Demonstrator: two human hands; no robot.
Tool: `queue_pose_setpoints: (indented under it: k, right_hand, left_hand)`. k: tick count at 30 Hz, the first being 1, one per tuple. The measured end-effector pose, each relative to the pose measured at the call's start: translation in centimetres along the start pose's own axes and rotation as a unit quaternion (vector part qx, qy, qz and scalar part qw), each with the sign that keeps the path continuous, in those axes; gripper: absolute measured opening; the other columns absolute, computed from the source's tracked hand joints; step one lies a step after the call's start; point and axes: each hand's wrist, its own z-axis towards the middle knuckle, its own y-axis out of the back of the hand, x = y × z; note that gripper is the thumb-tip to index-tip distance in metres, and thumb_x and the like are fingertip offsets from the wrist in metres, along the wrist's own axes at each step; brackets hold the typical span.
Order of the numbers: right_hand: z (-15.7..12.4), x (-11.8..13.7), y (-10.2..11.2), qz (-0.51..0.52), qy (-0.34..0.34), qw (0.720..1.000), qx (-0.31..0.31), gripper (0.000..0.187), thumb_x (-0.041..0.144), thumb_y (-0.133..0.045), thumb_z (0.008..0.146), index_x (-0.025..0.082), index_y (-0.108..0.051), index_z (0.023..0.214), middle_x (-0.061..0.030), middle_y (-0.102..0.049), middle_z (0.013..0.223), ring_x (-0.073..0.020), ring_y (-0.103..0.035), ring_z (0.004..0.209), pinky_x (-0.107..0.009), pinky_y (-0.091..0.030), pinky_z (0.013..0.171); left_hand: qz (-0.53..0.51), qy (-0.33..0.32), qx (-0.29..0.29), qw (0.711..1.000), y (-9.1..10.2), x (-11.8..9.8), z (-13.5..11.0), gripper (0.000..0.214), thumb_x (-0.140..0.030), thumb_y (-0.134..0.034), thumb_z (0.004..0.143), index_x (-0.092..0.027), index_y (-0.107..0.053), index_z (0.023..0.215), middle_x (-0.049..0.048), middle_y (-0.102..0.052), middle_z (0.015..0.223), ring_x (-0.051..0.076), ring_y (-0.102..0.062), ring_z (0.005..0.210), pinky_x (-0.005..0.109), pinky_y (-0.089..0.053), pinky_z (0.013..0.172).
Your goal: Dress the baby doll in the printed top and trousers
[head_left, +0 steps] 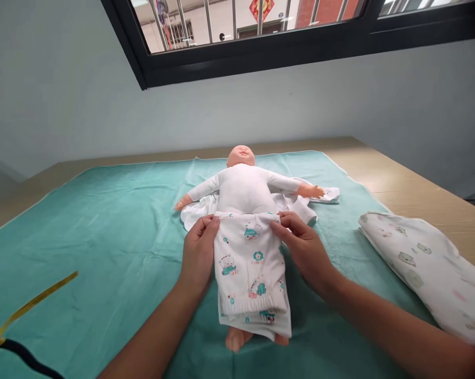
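Note:
A baby doll (243, 187) with a white cloth body lies on its back, arms spread and head toward the wall. Over its legs is a folded white baby garment (249, 263) printed with animals in teal and pink, with a ribbed band near its lower edge. My left hand (200, 242) pinches the garment's upper left corner. At the upper right corner, my right hand (300, 242) grips it between thumb and fingers. The doll's feet (237, 338) stick out below; its legs are hidden. Beneath the doll, a white garment (200, 210) lies spread out.
A teal sheet (115, 231) covers most of the wooden table (387, 173). On the right lies a folded printed cloth (419, 263). A yellow strip (40, 300) and a black cord (24, 353) are at the lower left. Behind the table is a wall with a dark-framed window (253, 55).

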Motion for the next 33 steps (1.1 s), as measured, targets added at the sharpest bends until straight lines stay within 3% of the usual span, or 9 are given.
queue_pose_setpoints:
  k: [4,8,10,14,19,23,26,30,33]
  right_hand:
    - [0.2,-0.4,0.5,0.019,-0.025,0.999,0.007,0.033,0.039,-0.064,0.086,0.02,-0.048,0.064,-0.0031,-0.06,0.103,-0.0216,-0.056,0.097,-0.033,-0.047,0.084]
    - [0.3,-0.6,0.6,0.019,-0.031,0.999,0.002,0.029,0.04,-0.067,0.083,0.021,-0.052,0.067,-0.0033,-0.061,0.101,-0.021,-0.058,0.094,-0.034,-0.05,0.082]
    - [0.4,-0.4,0.8,0.012,-0.044,0.999,0.0,0.022,0.043,-0.069,0.081,0.024,-0.06,0.085,-0.0033,-0.062,0.099,-0.0202,-0.059,0.089,-0.034,-0.052,0.076]
    - [0.8,0.5,1.4,-0.016,-0.067,0.997,0.036,0.053,0.047,-0.075,0.075,0.028,-0.059,0.121,-0.0035,-0.064,0.098,-0.0215,-0.062,0.089,-0.037,-0.056,0.074]
    - [0.9,1.6,1.8,-0.034,-0.065,0.99,0.121,0.024,0.041,-0.077,0.073,0.024,-0.067,0.086,-0.0021,-0.065,0.092,-0.0206,-0.063,0.081,-0.036,-0.057,0.068]
    - [0.6,2.2,1.8,-0.004,-0.016,0.993,0.116,0.019,0.04,-0.075,0.078,0.024,-0.069,0.086,-0.0046,-0.065,0.121,-0.0243,-0.063,0.101,-0.038,-0.057,0.079]
    - [0.5,2.8,1.7,0.015,-0.024,0.994,0.101,0.022,0.042,-0.072,0.082,0.026,-0.069,0.097,-0.0047,-0.07,0.11,-0.0239,-0.064,0.1,-0.038,-0.057,0.079]
    - [0.2,3.3,1.5,0.038,-0.107,0.98,0.165,0.04,0.048,-0.07,0.082,0.025,-0.066,0.115,-0.0068,-0.07,0.098,-0.0218,-0.066,0.084,-0.035,-0.058,0.067]
    - [-0.3,3.3,1.2,0.074,-0.181,0.954,0.228,0.041,0.054,-0.065,0.085,0.02,-0.07,0.108,-0.0088,-0.069,0.092,-0.0206,-0.066,0.077,-0.033,-0.056,0.062]
  left_hand:
    - [-0.11,0.051,-0.023,0.992,0.0,0.8,0.1,0.03,-0.039,-0.073,0.077,-0.017,-0.054,0.069,-0.0048,-0.053,0.067,0.009,-0.047,0.061,0.021,-0.041,0.06]
    - [-0.089,0.052,-0.031,0.994,-0.1,1.1,-0.1,0.025,-0.036,-0.07,0.081,-0.018,-0.055,0.075,-0.0041,-0.056,0.073,0.009,-0.051,0.065,0.02,-0.044,0.062]
    - [-0.063,0.045,-0.026,0.997,0.0,0.9,0.1,0.022,-0.036,-0.072,0.08,-0.019,-0.059,0.088,-0.0018,-0.062,0.085,0.012,-0.058,0.075,0.022,-0.047,0.068]
    - [-0.026,0.032,0.051,0.998,0.7,0.2,0.7,0.05,-0.036,-0.078,0.076,-0.024,-0.058,0.12,0.0046,-0.067,0.114,0.02,-0.064,0.1,0.029,-0.051,0.082]
    - [0.047,0.049,0.177,0.982,1.9,-0.7,1.1,0.037,-0.035,-0.081,0.071,-0.017,-0.07,0.101,0.0074,-0.073,0.097,0.026,-0.066,0.09,0.033,-0.052,0.075]
    - [0.028,0.009,0.141,0.99,2.1,-1.0,0.7,0.031,-0.037,-0.081,0.072,-0.017,-0.07,0.094,0.0031,-0.072,0.086,0.021,-0.066,0.08,0.029,-0.052,0.069]
    - [-0.031,0.013,0.134,0.99,1.8,-1.1,0.3,0.037,-0.04,-0.077,0.077,-0.019,-0.069,0.107,0.0042,-0.073,0.092,0.022,-0.068,0.083,0.031,-0.054,0.073]
    - [-0.106,0.079,0.121,0.984,1.2,-1.2,-0.2,0.045,-0.044,-0.073,0.082,-0.02,-0.065,0.119,0.0083,-0.074,0.101,0.024,-0.07,0.087,0.036,-0.056,0.08]
    - [-0.14,0.138,0.13,0.972,0.8,-1.3,-0.6,0.049,-0.047,-0.069,0.084,-0.018,-0.063,0.123,0.0112,-0.074,0.1,0.025,-0.071,0.086,0.038,-0.057,0.08]
